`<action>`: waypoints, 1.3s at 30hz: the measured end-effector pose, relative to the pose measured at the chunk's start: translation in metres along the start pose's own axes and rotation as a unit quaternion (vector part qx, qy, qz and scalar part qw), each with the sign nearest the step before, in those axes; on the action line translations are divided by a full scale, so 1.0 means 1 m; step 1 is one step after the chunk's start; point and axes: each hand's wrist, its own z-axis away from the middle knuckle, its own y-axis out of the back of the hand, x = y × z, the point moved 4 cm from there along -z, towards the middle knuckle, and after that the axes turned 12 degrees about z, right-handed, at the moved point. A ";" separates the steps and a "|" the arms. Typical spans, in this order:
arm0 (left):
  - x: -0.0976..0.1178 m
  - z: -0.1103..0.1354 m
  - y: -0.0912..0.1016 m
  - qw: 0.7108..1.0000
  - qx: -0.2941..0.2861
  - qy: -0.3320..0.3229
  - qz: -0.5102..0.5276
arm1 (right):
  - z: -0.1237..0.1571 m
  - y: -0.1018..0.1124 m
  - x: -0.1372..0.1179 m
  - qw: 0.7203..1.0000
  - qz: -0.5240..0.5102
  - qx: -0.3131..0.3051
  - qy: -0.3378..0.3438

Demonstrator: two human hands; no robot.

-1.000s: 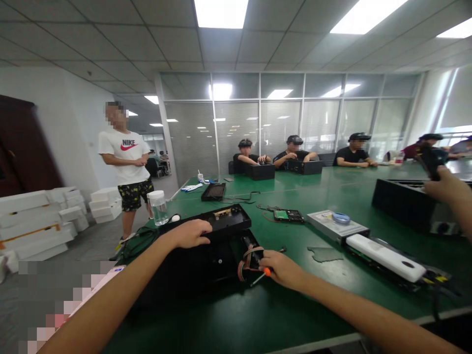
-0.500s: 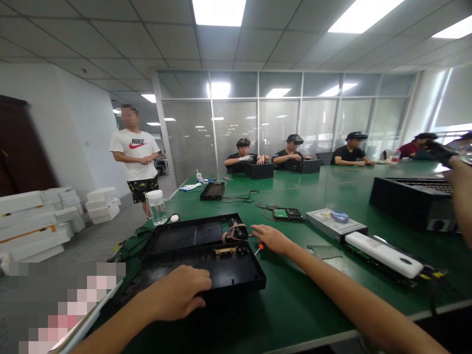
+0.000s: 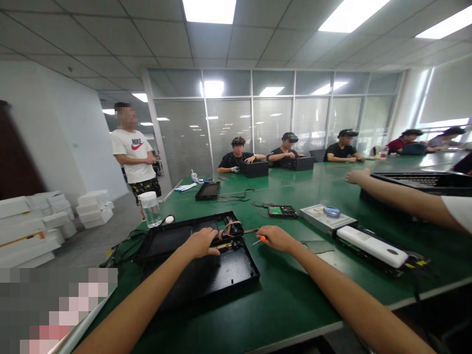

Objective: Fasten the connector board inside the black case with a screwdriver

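Observation:
An opened black plastic case [image 3: 236,268] lies in two flat halves on the green table [image 3: 287,300] in front of me. My left hand [image 3: 202,243] rests on the seam between the halves, fingers curled beside a bundle of ribbon wires [image 3: 230,228]. My right hand [image 3: 277,238] is closed round a small orange-handled screwdriver [image 3: 258,240], its tip pointing left toward the wires.
A clear jar [image 3: 149,208] stands at the left table edge. A small circuit board [image 3: 281,211], a grey drive [image 3: 326,219] and a white bar-shaped device [image 3: 371,246] lie to the right. A co-worker's arm [image 3: 401,199] reaches over a black box [image 3: 424,183]. Others sit at the far end; one person stands left by white boxes [image 3: 33,226].
My left hand has moved from the near half's front edge up to the seam by the wires. My right hand stays by the wires with the screwdriver. The co-worker's arm has stretched across at the right.

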 end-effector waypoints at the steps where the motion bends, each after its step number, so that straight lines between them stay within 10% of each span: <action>1: -0.008 -0.006 -0.005 1.000 -0.006 0.016 -0.010 | 0.000 -0.001 -0.003 1.000 -0.002 -0.005 0.003; 6: -0.022 -0.011 -0.020 0.998 -0.013 0.055 -0.033 | 0.000 -0.004 -0.008 1.000 -0.007 -0.021 0.003; 14: 0.015 -0.009 0.002 0.987 -0.080 0.110 -0.089 | 0.004 -0.003 0.007 0.999 -0.032 -0.003 -0.035; 22: 0.075 -0.035 -0.022 0.969 -0.024 -0.241 -0.051 | 0.011 -0.010 0.030 0.997 -0.040 0.010 -0.066; 39: 0.071 -0.028 -0.046 0.968 0.068 -0.243 0.012 | 0.004 -0.008 0.021 0.996 -0.064 0.020 -0.056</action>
